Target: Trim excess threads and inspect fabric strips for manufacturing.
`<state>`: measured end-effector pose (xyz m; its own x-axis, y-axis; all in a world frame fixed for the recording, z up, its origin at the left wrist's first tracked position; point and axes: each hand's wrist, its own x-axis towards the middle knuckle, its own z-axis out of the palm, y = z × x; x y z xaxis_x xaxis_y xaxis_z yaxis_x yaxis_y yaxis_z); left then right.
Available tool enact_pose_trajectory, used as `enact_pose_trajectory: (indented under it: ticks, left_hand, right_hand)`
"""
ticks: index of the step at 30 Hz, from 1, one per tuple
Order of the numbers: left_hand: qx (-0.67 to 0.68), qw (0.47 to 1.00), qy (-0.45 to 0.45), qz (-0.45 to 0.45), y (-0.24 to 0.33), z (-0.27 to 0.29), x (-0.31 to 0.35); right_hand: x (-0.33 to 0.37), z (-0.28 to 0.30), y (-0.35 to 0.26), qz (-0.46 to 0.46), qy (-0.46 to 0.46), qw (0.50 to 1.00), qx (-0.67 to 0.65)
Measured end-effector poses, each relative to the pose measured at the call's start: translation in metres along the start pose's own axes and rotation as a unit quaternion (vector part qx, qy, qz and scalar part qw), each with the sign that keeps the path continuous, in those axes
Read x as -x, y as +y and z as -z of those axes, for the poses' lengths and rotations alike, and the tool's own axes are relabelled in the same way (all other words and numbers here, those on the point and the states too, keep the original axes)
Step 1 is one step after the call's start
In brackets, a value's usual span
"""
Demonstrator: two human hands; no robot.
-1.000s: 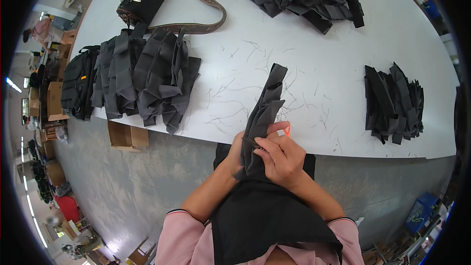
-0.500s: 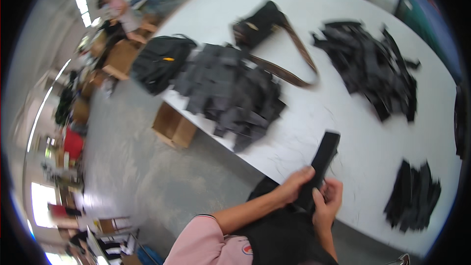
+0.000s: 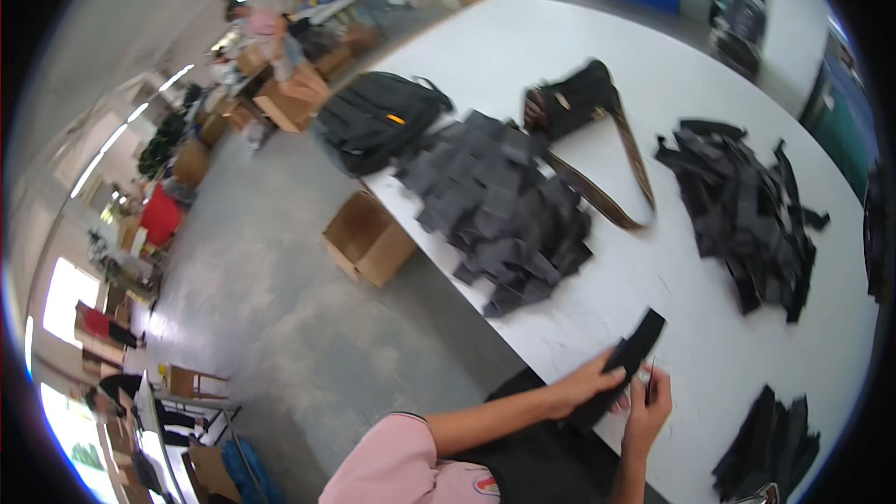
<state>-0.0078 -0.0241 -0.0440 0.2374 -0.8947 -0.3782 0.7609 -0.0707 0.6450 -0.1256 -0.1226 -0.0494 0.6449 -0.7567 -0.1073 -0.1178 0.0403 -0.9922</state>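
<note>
My left hand (image 3: 590,386) is closed round a black fabric strip (image 3: 644,336), thumb on top, near the table's front edge. The strip's far end points up and away to the right. Close beside it, my right hand (image 3: 651,406) is closed on a small dark pointed tool (image 3: 651,383), perhaps thread snips; its tip points away from me and most of it is hidden by the fingers. Farther left lies a big heap of dark grey fabric pieces (image 3: 504,205). Another pile of dark strips (image 3: 747,215) is at the far right, and a smaller bundle (image 3: 770,443) at the near right.
On the white table (image 3: 597,271) are a black backpack (image 3: 383,121) and a black shoulder bag (image 3: 581,103) with a brown strap. An open cardboard box (image 3: 369,238) stands on the floor left of the table edge. Other people (image 3: 271,33) are in the background.
My view has shifted, so the table's contents appear lower and farther right. The right hand has come slightly away from the strip, and the pointed tool now shows in it.
</note>
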Motion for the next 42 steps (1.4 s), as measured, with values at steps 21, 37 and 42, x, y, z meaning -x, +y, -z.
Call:
enact_pose_trajectory:
  ticks: [21,37,42]
  left_hand:
    - [0.100,0.994,-0.022,0.048,-0.002,-0.003,0.003]
    - [0.114,0.990,-0.055,0.061,-0.003,0.004,0.003]
    - [0.117,0.989,-0.056,0.072,-0.003,0.004,0.004]
  right_hand:
    - [0.011,0.021,-0.002,0.233,0.098,0.931,0.264]
    - [0.017,0.019,0.005,0.180,0.119,0.960,0.178]
    - [0.016,0.023,-0.002,0.218,0.107,0.948,0.205]
